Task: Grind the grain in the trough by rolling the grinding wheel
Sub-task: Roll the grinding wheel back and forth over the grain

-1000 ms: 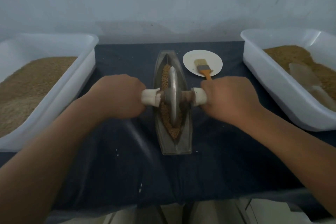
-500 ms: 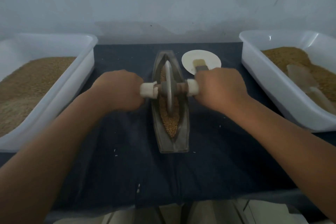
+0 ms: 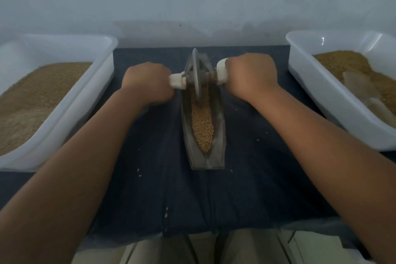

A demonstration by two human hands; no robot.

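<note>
Grinding wheel (image 3: 196, 70) at trough (image 3: 218, 135) far end — left hand (image 3: 147, 83), right hand (image 3: 250, 77) fisted on handles (image 3: 176, 80); I reckon roll back over grain (image 3: 202, 126).

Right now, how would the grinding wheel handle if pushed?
Probably heavy: grinding wheel looks solid metal. Thin disc on edge, so should roll along the trough, but likely tips without left hand and right hand steadying it.
</note>
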